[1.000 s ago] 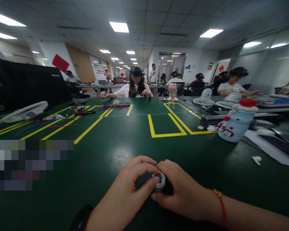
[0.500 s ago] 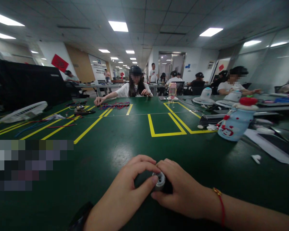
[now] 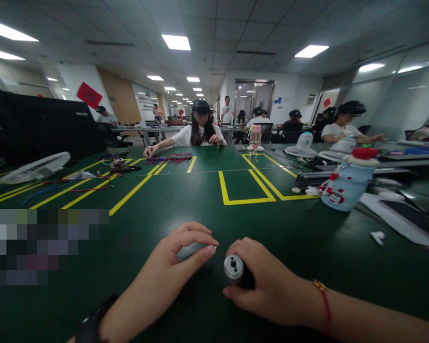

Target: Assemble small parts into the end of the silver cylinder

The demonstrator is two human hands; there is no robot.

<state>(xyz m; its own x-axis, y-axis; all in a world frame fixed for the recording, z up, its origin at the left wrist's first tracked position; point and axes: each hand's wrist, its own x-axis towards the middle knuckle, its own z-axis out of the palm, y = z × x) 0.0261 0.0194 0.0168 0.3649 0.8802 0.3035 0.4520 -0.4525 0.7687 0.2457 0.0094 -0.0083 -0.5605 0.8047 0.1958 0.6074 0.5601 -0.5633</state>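
Observation:
My right hand is wrapped round a silver metal cylinder, whose round end face with small dark holes points up. To its left, apart from the cylinder, my left hand pinches a tiny object between thumb and fingertips; only a small glint of it shows, too little to name. Both hands are over the near part of the dark green table.
A blue bottle with a red lid stands at the right, near a white earphone-like piece and a black phone-like slab. White fans, wires and yellow tape lie farther off. Across the table sits a person.
My left hand has moved left, off the top of the cylinder, with something tiny at its fingertips. The cylinder's end face is now uncovered. My right hand still holds it.

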